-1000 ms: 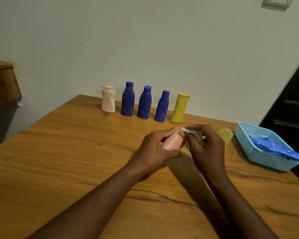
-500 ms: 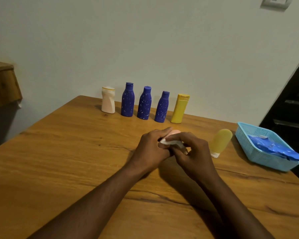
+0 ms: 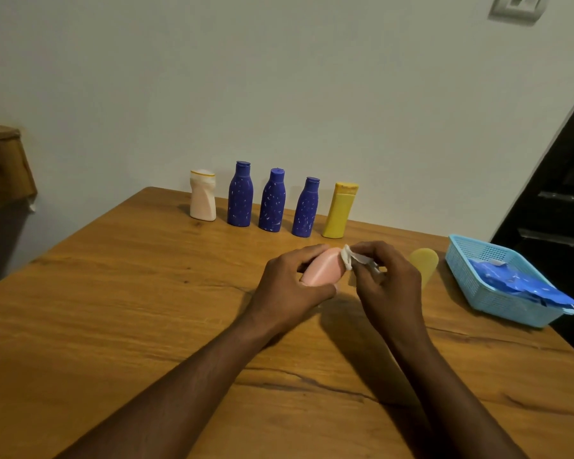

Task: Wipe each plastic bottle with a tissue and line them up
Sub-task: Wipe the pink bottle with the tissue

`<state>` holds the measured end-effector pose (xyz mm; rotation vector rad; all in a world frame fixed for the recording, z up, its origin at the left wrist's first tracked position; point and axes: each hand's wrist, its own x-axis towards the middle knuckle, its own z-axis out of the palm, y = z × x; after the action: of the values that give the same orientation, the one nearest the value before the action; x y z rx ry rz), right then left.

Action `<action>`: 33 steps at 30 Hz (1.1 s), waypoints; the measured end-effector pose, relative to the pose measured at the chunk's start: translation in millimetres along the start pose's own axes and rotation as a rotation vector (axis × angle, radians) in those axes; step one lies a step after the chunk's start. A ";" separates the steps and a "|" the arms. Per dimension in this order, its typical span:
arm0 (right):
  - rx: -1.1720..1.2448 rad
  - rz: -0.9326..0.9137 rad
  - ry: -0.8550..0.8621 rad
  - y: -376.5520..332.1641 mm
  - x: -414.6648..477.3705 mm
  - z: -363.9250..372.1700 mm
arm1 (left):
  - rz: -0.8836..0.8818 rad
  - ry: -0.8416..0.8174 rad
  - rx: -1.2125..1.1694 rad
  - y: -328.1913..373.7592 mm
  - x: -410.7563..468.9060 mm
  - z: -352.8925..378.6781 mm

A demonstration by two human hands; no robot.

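My left hand [image 3: 290, 286] grips a pink plastic bottle [image 3: 322, 268], tilted over the middle of the wooden table [image 3: 130, 309]. My right hand [image 3: 386, 281] pinches a white tissue [image 3: 352, 259] against the bottle's upper right end. Along the back edge stands a row of bottles: a pale pink one [image 3: 203, 199], three dark blue speckled ones [image 3: 240, 194] [image 3: 272, 200] [image 3: 306, 207], and a yellow one [image 3: 340, 210]. Another yellow bottle [image 3: 424, 263] sits behind my right hand, partly hidden by it.
A light blue plastic basket [image 3: 468, 260] stands at the table's right edge with a blue packet [image 3: 517, 283] in it. A wall runs behind the bottle row. Dark furniture stands at the far right, a wooden piece [image 3: 0, 164] at the far left.
My right hand with the tissue has slid from over my left fingers back to the bottle's upper right end. More of the pink bottle shows now. The row has not moved.
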<state>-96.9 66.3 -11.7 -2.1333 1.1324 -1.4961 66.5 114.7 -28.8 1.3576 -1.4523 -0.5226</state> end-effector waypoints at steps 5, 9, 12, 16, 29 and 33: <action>0.147 0.151 -0.055 0.0 0.3 2.2 | -0.040 0.052 -0.074 3.2 0.1 -1.6; 0.160 0.196 -0.055 2.1 0.4 -0.6 | -0.082 0.097 -0.122 9.5 0.3 0.3; 0.097 0.198 -0.075 4.8 1.9 -10.1 | -0.134 0.092 -0.199 18.9 -1.2 2.6; 0.034 0.172 -0.156 0.9 -7.9 -26.1 | -0.185 0.095 -0.286 23.6 -2.7 8.1; -0.073 0.187 -0.095 28.9 -64.6 -63.1 | -0.175 0.138 -0.236 40.2 15.7 71.8; -0.021 0.244 -0.032 36.3 -62.3 -62.5 | -0.164 0.143 -0.214 41.1 28.1 88.1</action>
<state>-177.4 100.9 -49.6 -1.9418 1.3471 -1.3413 -24.3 71.8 -16.0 1.3208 -1.1421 -0.6537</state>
